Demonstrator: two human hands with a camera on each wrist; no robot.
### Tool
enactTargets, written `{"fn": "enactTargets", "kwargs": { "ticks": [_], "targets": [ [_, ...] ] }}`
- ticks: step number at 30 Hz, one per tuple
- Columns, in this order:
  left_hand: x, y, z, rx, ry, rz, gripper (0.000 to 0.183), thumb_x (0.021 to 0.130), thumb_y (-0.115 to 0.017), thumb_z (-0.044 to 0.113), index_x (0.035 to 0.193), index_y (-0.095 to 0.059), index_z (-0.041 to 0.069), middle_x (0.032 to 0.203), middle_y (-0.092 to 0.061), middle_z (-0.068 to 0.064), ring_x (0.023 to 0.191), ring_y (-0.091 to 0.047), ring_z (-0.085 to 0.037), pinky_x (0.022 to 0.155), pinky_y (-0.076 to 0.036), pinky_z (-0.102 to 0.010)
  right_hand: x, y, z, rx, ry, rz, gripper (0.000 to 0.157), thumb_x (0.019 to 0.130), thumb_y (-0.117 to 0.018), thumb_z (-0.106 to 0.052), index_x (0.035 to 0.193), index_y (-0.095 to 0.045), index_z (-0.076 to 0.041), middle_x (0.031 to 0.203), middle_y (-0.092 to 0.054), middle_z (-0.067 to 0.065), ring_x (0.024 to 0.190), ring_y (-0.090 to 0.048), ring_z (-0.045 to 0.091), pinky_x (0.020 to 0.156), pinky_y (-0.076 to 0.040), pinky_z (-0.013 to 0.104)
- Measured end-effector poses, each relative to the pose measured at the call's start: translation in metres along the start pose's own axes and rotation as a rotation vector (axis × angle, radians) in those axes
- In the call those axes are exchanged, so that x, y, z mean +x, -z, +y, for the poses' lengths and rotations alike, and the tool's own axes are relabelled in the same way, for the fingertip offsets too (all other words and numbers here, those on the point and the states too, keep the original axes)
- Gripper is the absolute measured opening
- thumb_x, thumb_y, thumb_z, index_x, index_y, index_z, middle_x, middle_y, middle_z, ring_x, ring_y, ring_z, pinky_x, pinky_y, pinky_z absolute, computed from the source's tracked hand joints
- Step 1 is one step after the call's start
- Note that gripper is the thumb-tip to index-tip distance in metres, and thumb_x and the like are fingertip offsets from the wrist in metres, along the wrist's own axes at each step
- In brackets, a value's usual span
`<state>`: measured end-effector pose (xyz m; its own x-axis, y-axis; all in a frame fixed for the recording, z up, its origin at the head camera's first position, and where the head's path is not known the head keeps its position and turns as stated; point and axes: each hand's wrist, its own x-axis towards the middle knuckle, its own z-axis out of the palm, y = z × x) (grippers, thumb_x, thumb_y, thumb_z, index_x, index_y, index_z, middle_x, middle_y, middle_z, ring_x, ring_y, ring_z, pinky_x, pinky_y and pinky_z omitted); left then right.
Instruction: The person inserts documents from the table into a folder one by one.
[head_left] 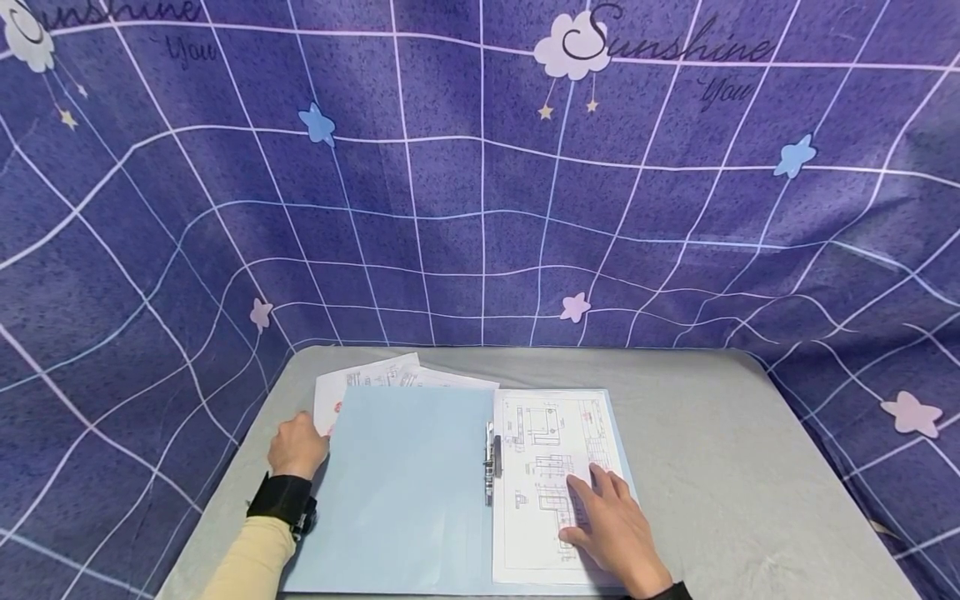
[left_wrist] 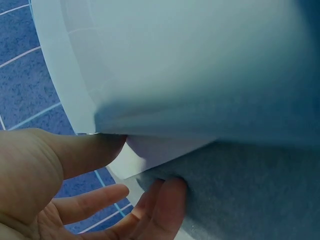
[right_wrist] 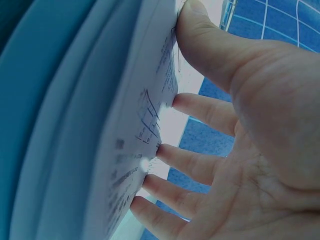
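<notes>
A light blue folder [head_left: 420, 492] lies spread on the table, a metal clip [head_left: 491, 462] at its fold. On its right side sits a printed drawing sheet [head_left: 555, 417]. The fingertips of my spread right hand [head_left: 615, 529] rest on this sheet; the right wrist view shows thumb and fingers along the page [right_wrist: 150, 105]. At the folder's left edge is my left hand [head_left: 297, 447], near loose printed sheets [head_left: 367, 371] partly hidden under the folder. In the left wrist view the thumb touches the folder edge, with a white sheet corner [left_wrist: 150, 155] between it and the bent fingers, a gap remaining.
The grey-covered table [head_left: 720, 467] extends to the right of the folder. A purple-blue patterned cloth [head_left: 450, 183] hangs behind and along both sides of the table. A black band [head_left: 281, 500] sits on the left wrist.
</notes>
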<state>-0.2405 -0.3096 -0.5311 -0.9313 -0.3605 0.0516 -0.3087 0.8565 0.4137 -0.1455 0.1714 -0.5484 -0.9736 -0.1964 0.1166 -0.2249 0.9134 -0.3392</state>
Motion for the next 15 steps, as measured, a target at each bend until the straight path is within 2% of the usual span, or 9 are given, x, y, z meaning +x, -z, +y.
{"fn": "enactTargets", "kwargs": {
  "ticks": [15],
  "targets": [
    [-0.0005, -0.0018, 0.0015, -0.036, 0.013, 0.019, 0.030, 0.085, -0.070, 0.003, 0.103, -0.058, -0.017, 0.086, -0.063, -0.036, 0.074, -0.064, -0.053, 0.056, -0.051, -0.058, -0.0002, -0.0015, 0.0000, -0.001, 0.016, 0.027, 0.076, 0.067, -0.094, -0.040, 0.132, -0.068, -0.009, 0.144, -0.051, 0.031, 0.129, -0.048, 0.056, 0.092, -0.048, 0.069]
  ]
}}
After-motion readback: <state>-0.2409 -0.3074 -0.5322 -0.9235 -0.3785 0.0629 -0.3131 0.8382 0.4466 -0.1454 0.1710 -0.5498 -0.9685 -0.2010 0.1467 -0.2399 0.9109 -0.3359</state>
